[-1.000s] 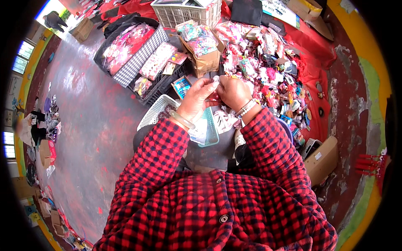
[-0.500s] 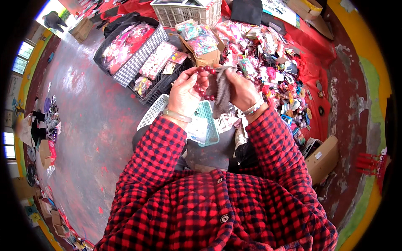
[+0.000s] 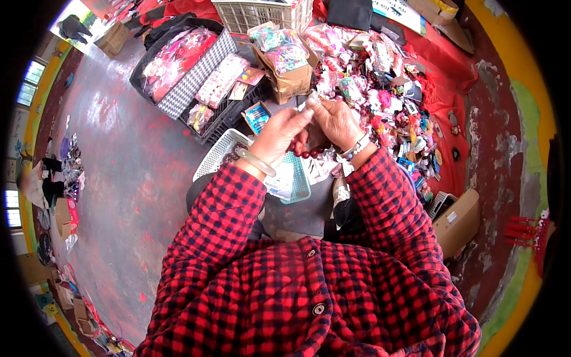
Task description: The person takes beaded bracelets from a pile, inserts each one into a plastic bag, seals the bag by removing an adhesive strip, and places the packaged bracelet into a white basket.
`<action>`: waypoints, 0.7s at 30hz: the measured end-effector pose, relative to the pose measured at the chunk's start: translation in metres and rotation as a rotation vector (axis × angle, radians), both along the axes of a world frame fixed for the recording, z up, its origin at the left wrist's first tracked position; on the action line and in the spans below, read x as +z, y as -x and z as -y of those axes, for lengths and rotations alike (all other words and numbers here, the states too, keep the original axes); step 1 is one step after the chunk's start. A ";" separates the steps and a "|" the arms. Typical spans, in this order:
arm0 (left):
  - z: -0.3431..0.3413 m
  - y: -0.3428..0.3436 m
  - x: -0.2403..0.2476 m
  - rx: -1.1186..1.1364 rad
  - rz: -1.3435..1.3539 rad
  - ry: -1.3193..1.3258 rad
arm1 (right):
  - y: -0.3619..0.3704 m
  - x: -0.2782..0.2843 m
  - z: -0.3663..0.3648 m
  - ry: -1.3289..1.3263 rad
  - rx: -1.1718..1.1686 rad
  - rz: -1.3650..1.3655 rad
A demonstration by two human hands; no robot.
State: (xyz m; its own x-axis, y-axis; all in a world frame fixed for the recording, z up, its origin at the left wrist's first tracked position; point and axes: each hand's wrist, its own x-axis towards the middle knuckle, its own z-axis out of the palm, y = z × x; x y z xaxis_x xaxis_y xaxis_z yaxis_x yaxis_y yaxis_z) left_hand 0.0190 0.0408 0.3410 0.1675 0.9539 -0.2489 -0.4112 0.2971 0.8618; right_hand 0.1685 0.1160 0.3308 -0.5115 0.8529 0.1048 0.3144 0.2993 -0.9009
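My left hand (image 3: pixel 275 138) is closed around a dark red bead bracelet (image 3: pixel 310 153), whose beads show below its fingers. My right hand (image 3: pixel 340 124) is in a pinch, its thumb and fingertips meeting those of the left. Something small and pale shows at the fingertips, too small to name. Part of the bracelet loop is hidden behind the hands. Below them lie a white perforated basket (image 3: pixel 208 162) with dark beads in it and a pale green basket (image 3: pixel 306 189) with a white packet (image 3: pixel 282 183).
Ahead stand a cardboard box (image 3: pixel 291 83) of bagged trinkets, a houndstooth case (image 3: pixel 199 74) and a black crate (image 3: pixel 223 122). A small box of blue items (image 3: pixel 257 117) is beside the left hand. Piled accessories (image 3: pixel 386 101) cover red cloth at right. A carton (image 3: pixel 457 223) leans near the wall.
My hands have come together at the fingertips, and the bracelet hangs lower. The grey cloth that my right hand held is out of sight. The box of blue items now shows.
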 end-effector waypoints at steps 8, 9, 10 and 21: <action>-0.003 0.008 -0.005 0.257 0.474 -0.120 | -0.005 0.018 -0.007 1.046 0.151 -1.025; -0.004 0.008 -0.004 0.282 0.498 -0.148 | -0.002 0.027 0.001 1.025 0.222 -1.040; -0.005 0.007 -0.005 0.263 0.501 -0.149 | 0.001 0.034 0.008 1.004 0.293 -1.057; -0.001 0.002 -0.015 0.112 0.407 0.088 | 0.013 -0.005 0.008 -0.195 -0.195 -0.087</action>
